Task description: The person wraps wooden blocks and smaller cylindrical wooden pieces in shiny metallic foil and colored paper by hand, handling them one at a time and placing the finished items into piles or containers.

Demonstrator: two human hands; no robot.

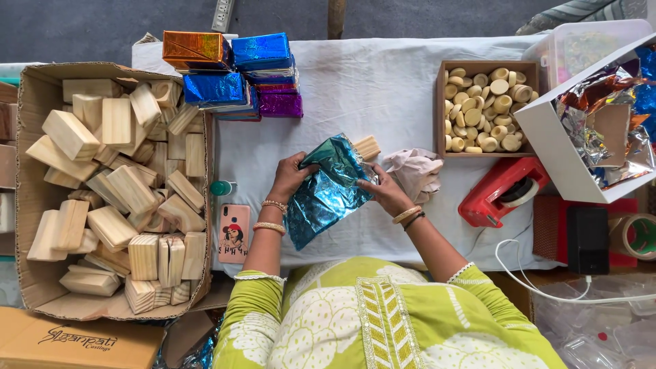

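At table centre we held the block half-sheathed in blue foil, left hand pinching the foil's upper edge, right hand pressing its side with fingers together; we judged the thin foil might tear at the block's corner.

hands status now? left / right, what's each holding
Left hand: closed on the blue foil sheet around a wooden block.
Right hand: gripping the same foil's right edge.

Wooden blocks in carton, probably loose
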